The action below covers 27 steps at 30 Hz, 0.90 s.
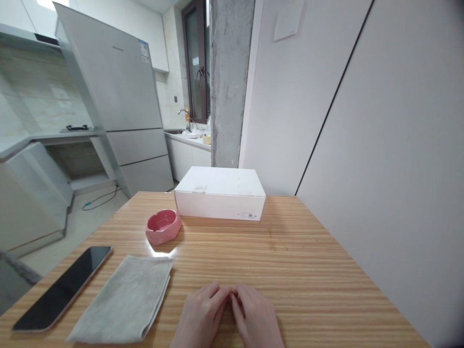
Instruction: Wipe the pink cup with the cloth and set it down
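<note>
My left hand [201, 311] and my right hand [255, 313] rest side by side on the wooden table at the bottom middle. Their fingers are curled in and closed, and the two hands touch at thumbs and forefingers. Nothing shows in either one, though the palms face down out of sight. Left of my left hand lies a folded grey-green cloth [126, 299]. Beyond the cloth stands a pink ashtray [163, 234] with notches in its rim. A closed white box [217, 205] sits at the far side, with clear tape on its lid edge.
A black-screened smartphone [63, 292] lies along the left side of the wooden table [300, 270]. A white wall [384, 183] runs close along the right. Behind are a grey refrigerator [119, 87], a concrete pillar [230, 87] and a kitchen counter with a faucet [185, 118].
</note>
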{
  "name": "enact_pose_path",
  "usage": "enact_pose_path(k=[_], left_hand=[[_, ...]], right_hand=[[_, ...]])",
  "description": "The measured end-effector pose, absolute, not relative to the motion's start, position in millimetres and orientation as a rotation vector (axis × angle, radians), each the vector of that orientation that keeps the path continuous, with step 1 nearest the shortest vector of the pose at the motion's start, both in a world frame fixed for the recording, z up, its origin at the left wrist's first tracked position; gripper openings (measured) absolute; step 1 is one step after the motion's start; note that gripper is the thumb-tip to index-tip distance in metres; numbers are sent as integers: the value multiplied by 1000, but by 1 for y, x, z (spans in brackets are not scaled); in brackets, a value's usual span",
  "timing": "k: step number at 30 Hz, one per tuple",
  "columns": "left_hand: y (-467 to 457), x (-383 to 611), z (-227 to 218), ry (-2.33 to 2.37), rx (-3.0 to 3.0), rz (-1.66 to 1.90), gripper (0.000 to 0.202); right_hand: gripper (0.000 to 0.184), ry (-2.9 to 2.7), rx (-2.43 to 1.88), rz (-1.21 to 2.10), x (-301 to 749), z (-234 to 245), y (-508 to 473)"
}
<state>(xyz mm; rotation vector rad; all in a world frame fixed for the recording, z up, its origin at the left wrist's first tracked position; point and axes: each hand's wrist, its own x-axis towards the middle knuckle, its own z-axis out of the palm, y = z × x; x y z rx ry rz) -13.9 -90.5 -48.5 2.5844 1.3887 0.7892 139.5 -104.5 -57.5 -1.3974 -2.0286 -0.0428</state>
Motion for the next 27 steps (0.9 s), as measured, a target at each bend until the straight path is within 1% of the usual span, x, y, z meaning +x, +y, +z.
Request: enact_pose_path(k=[9,27], left_hand=[[-90,-14,-50,1387,2595,810,21],[-91,-13,-51,1380,2519,779,21]], right_hand=[[39,-2056,-1416,26,140,-60,-105],[46,-2033,-1419,28,141,-60,-104]])
